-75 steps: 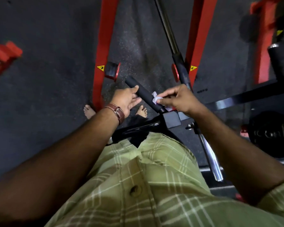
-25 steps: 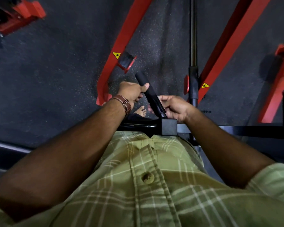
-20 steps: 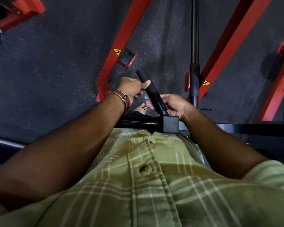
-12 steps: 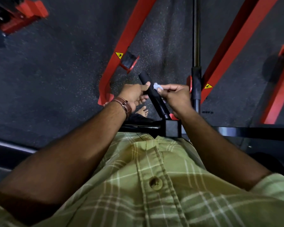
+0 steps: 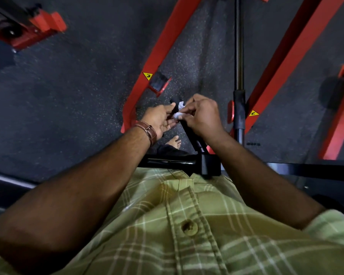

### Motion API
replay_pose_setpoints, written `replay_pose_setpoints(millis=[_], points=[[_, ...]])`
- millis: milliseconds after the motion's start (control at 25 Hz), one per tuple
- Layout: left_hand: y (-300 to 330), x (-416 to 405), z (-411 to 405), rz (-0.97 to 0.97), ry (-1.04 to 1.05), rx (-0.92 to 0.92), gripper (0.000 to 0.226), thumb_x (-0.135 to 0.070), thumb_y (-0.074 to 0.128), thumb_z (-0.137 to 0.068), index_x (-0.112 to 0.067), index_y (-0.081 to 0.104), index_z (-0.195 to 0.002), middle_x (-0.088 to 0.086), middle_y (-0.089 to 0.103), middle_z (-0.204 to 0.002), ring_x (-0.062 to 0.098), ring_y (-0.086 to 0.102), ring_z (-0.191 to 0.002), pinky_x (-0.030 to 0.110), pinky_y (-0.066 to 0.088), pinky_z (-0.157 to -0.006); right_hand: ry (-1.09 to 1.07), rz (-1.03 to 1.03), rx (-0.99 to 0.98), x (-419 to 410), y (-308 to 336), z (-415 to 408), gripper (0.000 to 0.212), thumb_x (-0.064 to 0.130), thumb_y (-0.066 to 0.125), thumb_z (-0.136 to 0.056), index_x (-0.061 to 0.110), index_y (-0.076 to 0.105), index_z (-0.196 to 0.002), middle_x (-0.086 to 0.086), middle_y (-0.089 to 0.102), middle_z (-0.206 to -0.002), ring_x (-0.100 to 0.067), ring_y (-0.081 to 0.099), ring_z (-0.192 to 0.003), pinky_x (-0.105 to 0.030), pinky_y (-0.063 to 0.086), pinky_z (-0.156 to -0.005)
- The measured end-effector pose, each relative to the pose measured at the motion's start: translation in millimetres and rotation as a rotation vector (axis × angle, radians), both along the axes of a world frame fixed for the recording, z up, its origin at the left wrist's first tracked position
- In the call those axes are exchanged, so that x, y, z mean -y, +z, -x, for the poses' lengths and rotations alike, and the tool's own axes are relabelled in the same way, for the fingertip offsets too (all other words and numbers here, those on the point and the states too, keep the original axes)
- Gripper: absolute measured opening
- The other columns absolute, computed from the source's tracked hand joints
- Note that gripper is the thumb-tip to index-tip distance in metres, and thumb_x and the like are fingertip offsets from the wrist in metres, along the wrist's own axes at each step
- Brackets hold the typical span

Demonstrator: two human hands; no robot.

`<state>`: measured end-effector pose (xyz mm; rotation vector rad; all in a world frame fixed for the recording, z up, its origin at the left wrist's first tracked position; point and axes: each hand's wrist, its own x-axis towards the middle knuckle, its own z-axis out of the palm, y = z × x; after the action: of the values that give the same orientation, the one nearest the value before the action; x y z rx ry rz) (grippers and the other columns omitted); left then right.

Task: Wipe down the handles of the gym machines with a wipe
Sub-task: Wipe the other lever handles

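Note:
A black foam-covered handle [image 5: 191,133] sticks up and away from a black square bracket [image 5: 210,165] in front of my waist. My right hand [image 5: 201,116] pinches a small crumpled white wipe [image 5: 178,112] against the handle near its far tip. My left hand [image 5: 162,120], with a brown strap on the wrist, lies open against the left side of the handle, its fingers straight and touching the wipe. The handle's tip [image 5: 172,101] peeks out just above the hands; the middle of the handle is hidden behind them.
Two red frame beams [image 5: 157,62] [image 5: 282,62] slant across the dark speckled floor, with a black vertical bar [image 5: 239,66] between them. A black crossbar [image 5: 306,172] runs right from the bracket. More red machine parts sit at top left [image 5: 38,24] and far right [image 5: 342,108]. A bare foot [image 5: 174,141] shows below the hands.
My right hand has slid the wipe from the handle's base up to near its tip. My left hand has stayed beside the handle, its fingers now straighter.

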<state>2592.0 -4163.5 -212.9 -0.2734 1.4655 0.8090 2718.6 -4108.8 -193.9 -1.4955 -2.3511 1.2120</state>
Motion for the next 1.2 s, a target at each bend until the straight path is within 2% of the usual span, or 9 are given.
replay_pose_setpoints(millis=[200,320,440,560,640,760,920,1080,1200], points=[[8,4,3,-0.017,0.051,0.013,0.024,-0.02,0.048,-0.102,-0.009,0.061,-0.085,0.007,0.066,-0.084,0.019,0.063,-0.076,0.027,0.051,-0.075,0.337,-0.043,0.248,29,26,-42,0.022,0.034,0.073,-0.082,0.013,0.074,-0.088,0.002,0.059,-0.087,-0.02,0.063,-0.08,-0.032,0.051,-0.07],[8,5,2,-0.022,0.118,0.004,0.028,-0.023,0.047,-0.101,-0.012,0.06,-0.079,0.002,0.066,-0.068,0.016,0.061,-0.063,0.026,0.048,-0.063,0.528,-0.152,0.267,23,29,-14,0.022,0.017,0.063,-0.09,0.011,0.074,-0.108,-0.009,0.06,-0.106,-0.029,0.061,-0.099,-0.037,0.053,-0.077],[9,5,-3,-0.014,0.161,-0.022,0.03,-0.027,0.048,-0.101,-0.017,0.056,-0.073,-0.009,0.056,-0.045,0.006,0.05,-0.038,0.02,0.039,-0.044,0.55,-0.167,0.307,21,23,25,0.031,0.014,0.049,-0.097,0.008,0.063,-0.124,-0.012,0.06,-0.122,-0.032,0.057,-0.113,-0.038,0.047,-0.083],[12,4,2,-0.029,0.084,-0.002,0.032,-0.031,0.044,-0.102,-0.011,0.061,-0.084,0.001,0.066,-0.069,0.009,0.062,-0.054,0.022,0.049,-0.056,0.582,-0.23,0.246,28,21,-5,0.017,0.01,0.057,-0.092,0.007,0.071,-0.102,-0.013,0.063,-0.104,-0.032,0.063,-0.097,-0.036,0.047,-0.071],[13,4,0,-0.039,0.065,0.031,0.033,-0.031,0.042,-0.103,-0.007,0.061,-0.091,0.007,0.066,-0.088,0.017,0.065,-0.078,0.026,0.052,-0.079,0.313,-0.215,0.1,24,22,-29,0.003,0.012,0.074,-0.081,0.011,0.075,-0.083,-0.006,0.064,-0.086,-0.02,0.063,-0.078,-0.025,0.045,-0.066],[11,6,-3,-0.038,0.128,0.021,0.029,-0.028,0.045,-0.103,-0.005,0.061,-0.101,0.007,0.065,-0.092,0.018,0.063,-0.084,0.027,0.05,-0.087,-0.115,-0.026,-0.064,-6,-1,-16,0.007,0.016,0.083,-0.078,0.016,0.08,-0.084,0.007,0.07,-0.084,0.002,0.062,-0.074,-0.002,0.039,-0.071],[10,7,-6,-0.04,0.136,0.003,0.025,-0.025,0.049,-0.102,-0.009,0.063,-0.089,0.006,0.066,-0.087,0.017,0.064,-0.081,0.026,0.052,-0.081,-0.312,0.363,-0.182,-10,-25,-31,0.016,0.008,0.083,-0.078,0.015,0.079,-0.092,0.004,0.075,-0.087,-0.001,0.068,-0.076,-0.02,0.053,-0.078],[11,6,-9,-0.033,0.122,-0.057,0.017,-0.02,0.053,-0.1,-0.012,0.063,-0.089,0.005,0.067,-0.087,0.015,0.065,-0.075,0.023,0.052,-0.067,-0.579,0.704,-0.243,4,-23,-37,0.014,-0.007,0.068,-0.088,0.006,0.074,-0.09,-0.001,0.072,-0.068,-0.008,0.064,-0.06,-0.02,0.055,-0.06],[7,10,-10,-0.03,0.146,-0.198,0.014,-0.015,0.051,-0.1,-0.016,0.065,-0.095,0.004,0.072,-0.095,0.011,0.058,-0.068,0.022,0.044,-0.061,-0.704,1.086,-0.386,-15,-42,-3,0.021,-0.005,0.051,-0.095,-0.002,0.065,-0.11,-0.012,0.073,-0.071,-0.018,0.068,-0.057,-0.025,0.056,-0.051]])
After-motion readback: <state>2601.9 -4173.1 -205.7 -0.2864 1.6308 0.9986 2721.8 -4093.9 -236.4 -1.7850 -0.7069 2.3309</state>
